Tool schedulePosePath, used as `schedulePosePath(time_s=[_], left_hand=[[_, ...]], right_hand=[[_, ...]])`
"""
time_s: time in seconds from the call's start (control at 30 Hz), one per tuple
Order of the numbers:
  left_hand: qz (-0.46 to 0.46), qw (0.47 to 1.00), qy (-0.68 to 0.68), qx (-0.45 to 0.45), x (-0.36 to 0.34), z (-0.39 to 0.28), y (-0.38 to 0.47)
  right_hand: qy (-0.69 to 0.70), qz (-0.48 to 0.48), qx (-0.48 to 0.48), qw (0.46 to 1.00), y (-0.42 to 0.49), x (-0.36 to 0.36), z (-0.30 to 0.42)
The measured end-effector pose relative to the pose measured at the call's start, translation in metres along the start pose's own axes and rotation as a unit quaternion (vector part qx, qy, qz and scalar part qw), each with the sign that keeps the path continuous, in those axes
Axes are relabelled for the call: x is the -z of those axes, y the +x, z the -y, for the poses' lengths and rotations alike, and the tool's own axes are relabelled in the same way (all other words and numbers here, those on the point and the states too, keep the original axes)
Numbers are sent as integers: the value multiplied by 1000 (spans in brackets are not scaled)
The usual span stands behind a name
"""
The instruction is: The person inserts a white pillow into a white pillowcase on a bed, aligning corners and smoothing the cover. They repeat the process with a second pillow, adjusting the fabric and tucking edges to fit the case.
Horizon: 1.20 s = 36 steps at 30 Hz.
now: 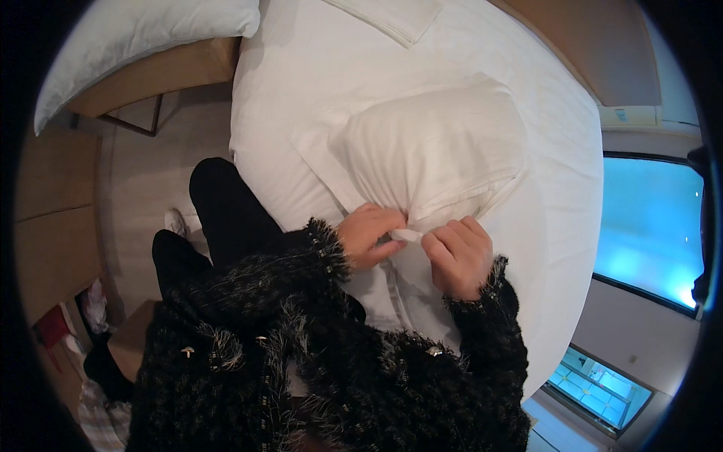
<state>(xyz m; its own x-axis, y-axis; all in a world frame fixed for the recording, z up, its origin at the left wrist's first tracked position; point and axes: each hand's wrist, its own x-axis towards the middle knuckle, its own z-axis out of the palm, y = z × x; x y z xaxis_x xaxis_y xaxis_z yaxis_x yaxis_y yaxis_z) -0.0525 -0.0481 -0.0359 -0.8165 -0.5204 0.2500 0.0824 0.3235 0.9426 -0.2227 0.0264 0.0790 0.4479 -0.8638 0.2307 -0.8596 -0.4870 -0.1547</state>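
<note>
A white pillow (432, 133) lies on the bed in front of me, partly inside a white pillowcase (480, 195) or with the case loose around its near end. My left hand (370, 234) pinches the gathered cloth at the pillow's near end between thumb and fingers. Close beside it, my right hand (460, 254) is curled around the same cloth. A short, twisted piece of white fabric (408, 235) spans the gap between both hands. More white cloth (375, 291) hangs below them, partly hidden by my black tweed sleeves.
The bed's white sheet (271, 113) spreads under the pillow. Folded white linen (390, 17) lies at the far side. Another white pillow (152, 28) rests on a wooden bench (169, 68) at upper left. Windows (649, 226) are on the right, wooden cabinets (56, 214) on the left.
</note>
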Motion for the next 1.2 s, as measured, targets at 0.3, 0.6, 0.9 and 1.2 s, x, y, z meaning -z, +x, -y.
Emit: schedulePosePath(time_s=[0.3, 0.6, 0.9, 1.2], left_hand=[[-134, 985, -42, 100, 1, -18, -21], [-110, 993, -23, 29, 16, -19, -20], [101, 988, 99, 57, -11, -16, -7], [-145, 979, 21, 145, 18, 16, -43]], right_hand=[[38, 61, -46, 996, 27, 14, -22], [29, 7, -92, 995, 25, 10, -40], [-9, -38, -31, 999, 44, -19, -51], [21, -13, -78, 997, 33, -55, -51]])
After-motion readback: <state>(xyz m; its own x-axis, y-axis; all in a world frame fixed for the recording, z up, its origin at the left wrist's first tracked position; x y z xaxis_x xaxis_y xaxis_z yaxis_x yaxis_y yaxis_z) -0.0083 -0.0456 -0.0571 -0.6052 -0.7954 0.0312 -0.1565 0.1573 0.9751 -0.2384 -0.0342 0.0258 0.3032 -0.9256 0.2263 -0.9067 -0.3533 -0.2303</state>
